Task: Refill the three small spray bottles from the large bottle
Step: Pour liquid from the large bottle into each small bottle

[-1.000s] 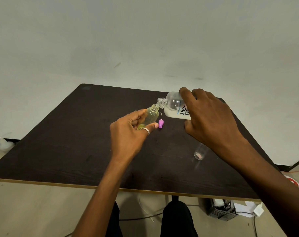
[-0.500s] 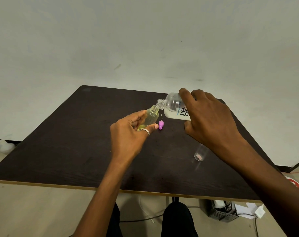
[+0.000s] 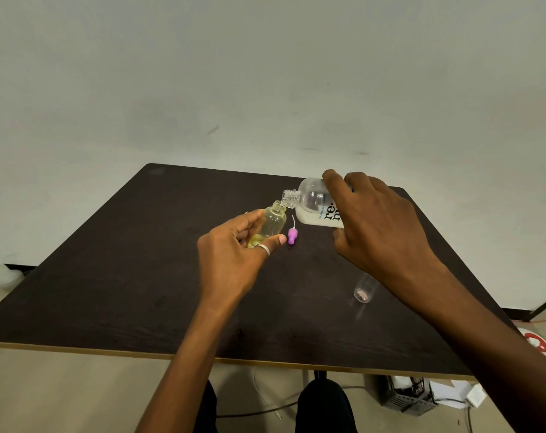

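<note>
right hand [image 3: 381, 232] grips large bottle [image 3: 312, 204] | left hand [image 3: 231, 257] grips small bottle [image 3: 274, 221] | pink sprayer [image 3: 292, 237], clear cap [image 3: 362, 293] nearby

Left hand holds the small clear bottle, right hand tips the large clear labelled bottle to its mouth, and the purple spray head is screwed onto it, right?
No. The head view shows the purple spray head lying on the dark table beside the small clear bottle, whose mouth is open. The rest holds: left hand holding, right hand tipping the large clear labelled bottle.
</note>
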A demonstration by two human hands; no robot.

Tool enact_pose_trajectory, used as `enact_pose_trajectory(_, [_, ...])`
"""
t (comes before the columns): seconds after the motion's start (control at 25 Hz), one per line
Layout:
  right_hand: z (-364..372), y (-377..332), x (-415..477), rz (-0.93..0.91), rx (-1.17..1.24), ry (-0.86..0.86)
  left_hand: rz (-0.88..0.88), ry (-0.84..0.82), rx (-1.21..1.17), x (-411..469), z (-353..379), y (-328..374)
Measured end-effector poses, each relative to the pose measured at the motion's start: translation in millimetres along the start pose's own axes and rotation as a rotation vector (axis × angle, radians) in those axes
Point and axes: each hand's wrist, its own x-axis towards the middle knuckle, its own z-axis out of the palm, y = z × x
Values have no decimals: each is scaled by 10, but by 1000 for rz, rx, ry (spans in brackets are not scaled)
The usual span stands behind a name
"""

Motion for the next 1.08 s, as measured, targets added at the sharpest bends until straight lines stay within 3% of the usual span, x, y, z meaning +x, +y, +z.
enact_pose_trajectory(1.08, [-53,-34,-3,15,31,-26,2,-14,-4,14,4,-15])
